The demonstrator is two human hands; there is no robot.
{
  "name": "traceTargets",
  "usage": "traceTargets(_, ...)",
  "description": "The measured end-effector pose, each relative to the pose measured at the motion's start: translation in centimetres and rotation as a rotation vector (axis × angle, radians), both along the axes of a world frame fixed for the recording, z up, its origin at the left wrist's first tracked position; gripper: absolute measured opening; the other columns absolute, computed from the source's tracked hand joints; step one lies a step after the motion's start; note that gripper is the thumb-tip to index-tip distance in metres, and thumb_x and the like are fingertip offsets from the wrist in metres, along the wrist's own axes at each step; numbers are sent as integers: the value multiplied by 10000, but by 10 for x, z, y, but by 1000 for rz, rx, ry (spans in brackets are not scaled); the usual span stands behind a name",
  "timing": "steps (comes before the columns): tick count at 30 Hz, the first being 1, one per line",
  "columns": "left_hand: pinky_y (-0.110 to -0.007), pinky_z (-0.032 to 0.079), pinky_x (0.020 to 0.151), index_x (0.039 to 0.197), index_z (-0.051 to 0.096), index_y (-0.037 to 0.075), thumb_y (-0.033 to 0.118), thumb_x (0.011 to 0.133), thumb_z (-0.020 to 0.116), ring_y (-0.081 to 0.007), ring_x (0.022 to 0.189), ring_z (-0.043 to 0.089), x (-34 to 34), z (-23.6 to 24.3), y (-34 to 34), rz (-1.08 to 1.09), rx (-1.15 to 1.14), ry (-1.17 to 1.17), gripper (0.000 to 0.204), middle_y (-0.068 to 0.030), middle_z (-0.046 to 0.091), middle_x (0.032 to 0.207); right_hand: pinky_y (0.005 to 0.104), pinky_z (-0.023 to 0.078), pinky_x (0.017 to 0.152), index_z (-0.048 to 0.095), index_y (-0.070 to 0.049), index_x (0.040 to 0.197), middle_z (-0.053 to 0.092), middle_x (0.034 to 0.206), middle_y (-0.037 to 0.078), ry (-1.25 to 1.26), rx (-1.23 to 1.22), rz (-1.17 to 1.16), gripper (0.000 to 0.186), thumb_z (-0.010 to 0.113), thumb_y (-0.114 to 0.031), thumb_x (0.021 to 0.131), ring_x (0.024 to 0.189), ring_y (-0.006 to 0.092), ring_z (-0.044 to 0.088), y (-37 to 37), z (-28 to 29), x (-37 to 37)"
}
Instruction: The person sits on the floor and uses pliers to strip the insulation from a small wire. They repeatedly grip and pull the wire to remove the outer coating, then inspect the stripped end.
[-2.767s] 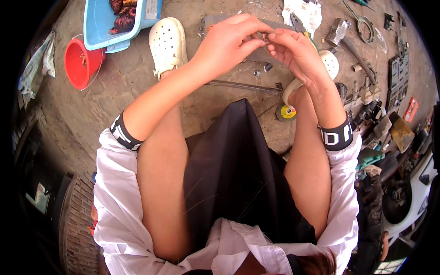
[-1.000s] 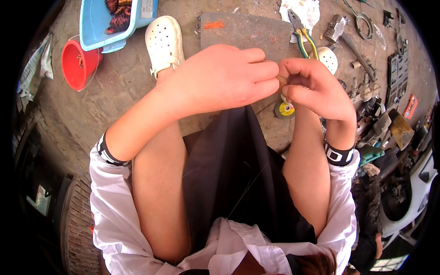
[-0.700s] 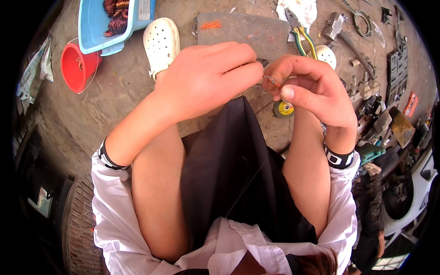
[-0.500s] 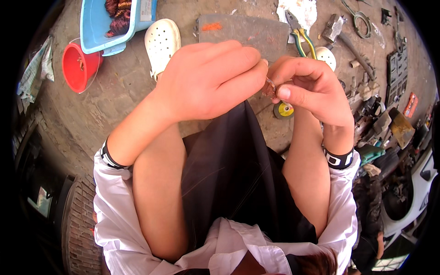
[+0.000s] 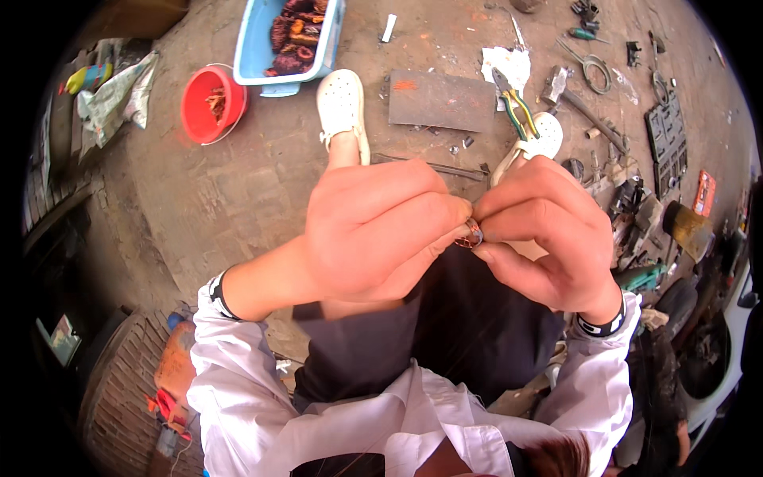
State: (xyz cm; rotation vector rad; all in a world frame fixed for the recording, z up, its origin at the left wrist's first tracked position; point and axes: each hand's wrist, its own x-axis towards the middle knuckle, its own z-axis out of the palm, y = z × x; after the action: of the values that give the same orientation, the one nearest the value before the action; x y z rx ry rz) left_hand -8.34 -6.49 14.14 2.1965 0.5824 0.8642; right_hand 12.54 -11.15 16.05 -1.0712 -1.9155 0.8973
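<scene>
Both hands meet in front of my knees over a small loop of copper-coloured wire. My left hand is closed, its fingertips pinching one side of the loop. On the other side my right hand pinches it between thumb and fingers. Much of the wire is hidden behind the fingertips. Beyond the hands, a blue tub holds dark red and copper coils. Left of it, a red bucket has copper-coloured scraps in it.
Pliers lie on white paper by my right shoe. A dark flat plate rests between my feet. To the right are a hammer, a black tool case and scattered metal parts. My left shoe stands near the tub.
My hands sit lower in the picture, with the wire loop still between them. The view has shifted, so the tub, bucket and my shoes show further right or more fully.
</scene>
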Motion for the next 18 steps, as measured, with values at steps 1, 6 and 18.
traceTargets(1, -293, 479, 509, 844, 683, 7, 29, 684, 741, -219, 599, 617, -11, 19, -10, 25, -38, 26, 171, -102, 637, 732, 335, 455, 637, 624, -24, 838, 637, 870, 100, -51, 89, -11, 192, 741, 12, 691, 714, 236, 580, -8, 15, -10)
traceTargets(6, -267, 461, 541, 879, 683, 8, 7, 776, 712, -179, 635, 590, -70, 80, -79, 214, -203, -92, 107, -92, 641, 759, 334, 448, 643, 612, -13, 857, 624, 870, 109, -153, 180, 26, 216, 738, 30, 687, 713, 241, 570, -55, 77, -74)
traceTargets(18, -259, 498, 570, 920, 705, 10, -44, 723, 726, -170, 685, 633, -210, 119, -238, 606, -39, -167, 206, -116, 665, 864, 271, 512, 678, 640, 12, 898, 642, 918, 114, 478, -211, 100, 157, 697, 58, 759, 762, 178, 621, -176, 99, -235)
